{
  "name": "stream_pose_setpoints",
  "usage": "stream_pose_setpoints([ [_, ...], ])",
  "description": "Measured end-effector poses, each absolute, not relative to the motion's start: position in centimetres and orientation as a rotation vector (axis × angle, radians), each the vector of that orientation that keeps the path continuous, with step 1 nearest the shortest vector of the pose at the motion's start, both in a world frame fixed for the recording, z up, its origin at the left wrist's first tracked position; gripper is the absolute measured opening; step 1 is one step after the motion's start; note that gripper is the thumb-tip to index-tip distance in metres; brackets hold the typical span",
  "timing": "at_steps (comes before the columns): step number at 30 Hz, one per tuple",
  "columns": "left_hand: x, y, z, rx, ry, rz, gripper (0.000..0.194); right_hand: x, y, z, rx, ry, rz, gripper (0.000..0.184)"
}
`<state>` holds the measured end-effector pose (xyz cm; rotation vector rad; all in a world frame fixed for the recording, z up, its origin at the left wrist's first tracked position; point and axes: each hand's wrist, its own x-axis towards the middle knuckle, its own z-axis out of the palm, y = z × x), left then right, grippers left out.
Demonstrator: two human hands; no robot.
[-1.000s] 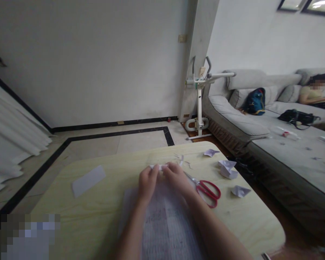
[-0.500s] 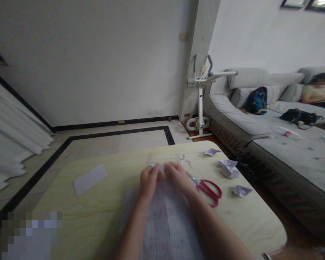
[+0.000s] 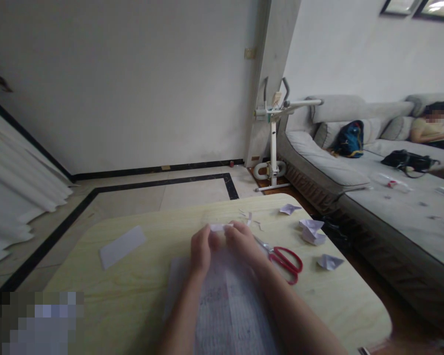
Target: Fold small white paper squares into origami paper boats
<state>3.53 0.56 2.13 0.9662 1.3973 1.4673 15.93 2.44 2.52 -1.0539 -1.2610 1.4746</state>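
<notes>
Between my two hands is a small white folded paper (image 3: 218, 228), mostly covered by my fingers. My left hand (image 3: 202, 246) pinches its left end, and my right hand (image 3: 244, 242) grips its right end. Beneath my forearms lies a large sheet with handwriting (image 3: 227, 310). Red-handled scissors (image 3: 286, 261) rest just right of my right hand, blades partly hidden behind it. Thin paper scraps (image 3: 249, 218) are scattered beyond that hand. Along the table's right side sit folded paper pieces, among them one at the front (image 3: 330, 262) and a larger one (image 3: 313, 230).
A flat white paper strip (image 3: 122, 246) lies on the left of the wooden table (image 3: 126, 305). Past the table stands a white exercise machine (image 3: 274, 133). On the right, a grey sofa (image 3: 325, 172) holds a blue backpack (image 3: 351, 139), a black bag (image 3: 409, 161) and a seated person (image 3: 432, 129).
My hands have shifted slightly apart, so more of the white folded paper shows between them. The scissors and the other papers have stayed in place.
</notes>
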Motion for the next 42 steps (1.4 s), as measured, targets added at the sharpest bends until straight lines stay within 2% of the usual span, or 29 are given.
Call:
stream_pose_setpoints([
  [5,3.6,0.5,2.3,1.131,1.39,1.496,0.029,15.8,2.4,2.9,-1.038,-1.333,1.42,0.019],
  [12,3.6,0.6,2.0,1.369,1.424,1.4,0.032,15.6,2.9,2.3,-1.032,-1.336,1.315,0.012],
  [18,3.6,0.9,1.7,1.232,1.449,1.415,0.026,15.6,3.5,1.6,-1.092,-1.361,1.145,0.015],
  [27,3.9,0.9,1.7,0.898,1.19,1.474,0.028,15.2,3.3,1.2,-1.009,-1.188,1.383,0.018],
  [33,3.6,1.0,1.9,0.915,1.282,1.466,0.028,15.1,3.1,1.8,-1.0,-1.245,1.332,0.019],
  [42,3.9,1.0,1.8,0.786,1.127,1.485,0.028,14.8,3.4,1.0,-1.016,-1.264,1.336,0.018],
])
